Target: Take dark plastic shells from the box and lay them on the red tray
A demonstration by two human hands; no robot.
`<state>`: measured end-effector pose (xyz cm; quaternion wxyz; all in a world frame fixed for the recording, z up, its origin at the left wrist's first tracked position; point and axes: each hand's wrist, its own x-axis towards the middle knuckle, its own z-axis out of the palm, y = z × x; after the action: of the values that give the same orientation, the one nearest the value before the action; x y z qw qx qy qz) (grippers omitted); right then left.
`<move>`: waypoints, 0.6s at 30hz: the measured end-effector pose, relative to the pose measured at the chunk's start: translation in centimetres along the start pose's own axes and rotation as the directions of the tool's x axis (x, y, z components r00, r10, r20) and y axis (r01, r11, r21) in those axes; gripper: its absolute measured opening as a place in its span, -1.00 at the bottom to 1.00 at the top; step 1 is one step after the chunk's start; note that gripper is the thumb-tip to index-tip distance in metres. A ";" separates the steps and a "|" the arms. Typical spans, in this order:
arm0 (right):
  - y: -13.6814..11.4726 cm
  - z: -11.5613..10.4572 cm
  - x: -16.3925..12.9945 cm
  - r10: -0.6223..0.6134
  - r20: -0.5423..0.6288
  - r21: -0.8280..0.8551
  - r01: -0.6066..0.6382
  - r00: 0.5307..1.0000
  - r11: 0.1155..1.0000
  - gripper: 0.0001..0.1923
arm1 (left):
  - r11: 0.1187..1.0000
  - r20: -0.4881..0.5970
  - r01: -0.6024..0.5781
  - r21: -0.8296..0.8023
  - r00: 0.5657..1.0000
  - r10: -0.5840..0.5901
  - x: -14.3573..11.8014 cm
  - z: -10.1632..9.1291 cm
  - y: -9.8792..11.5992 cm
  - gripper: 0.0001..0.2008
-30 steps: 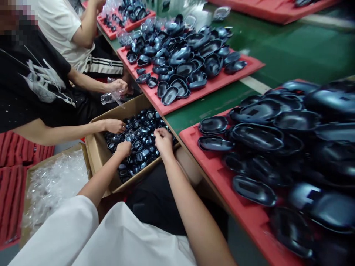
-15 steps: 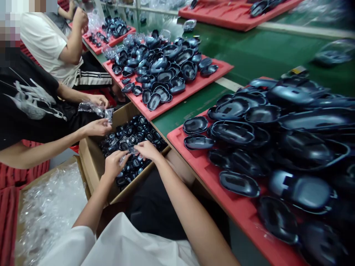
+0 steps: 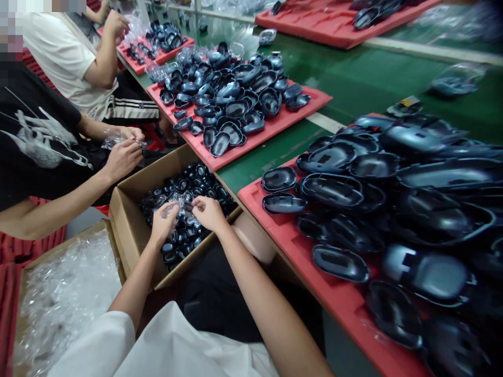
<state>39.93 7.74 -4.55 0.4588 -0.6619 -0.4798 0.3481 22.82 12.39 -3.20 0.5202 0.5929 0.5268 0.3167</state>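
Green desk [image 3: 353, 78] alongside; over the cardboard box [image 3: 133, 220], left hand [image 3: 164, 222] and right hand [image 3: 206, 212] both pinch a clear plastic bag [image 3: 181, 205].

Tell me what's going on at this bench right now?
The person's left hand and right hand hold a clear plastic-wrapped piece between them over a cardboard box full of dark blue plastic shells. Beside them, a co-worker's hands grip another clear wrapper. Red trays on the green bench are piled with unwrapped shells, and a second box at lower left holds clear plastic wrappers.
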 end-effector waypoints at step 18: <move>-0.6 -0.6 -0.3 -0.247 0.188 0.230 0.202 0.951 0.952 -0.64 | 0.982 -0.054 -0.124 -0.143 0.992 0.118 -0.1 1.2 0.2 -0.60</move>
<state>40.21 7.40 -3.77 0.5079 -0.5095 -0.5599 0.4110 24.01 11.96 -3.31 0.5302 0.5769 0.4766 0.3988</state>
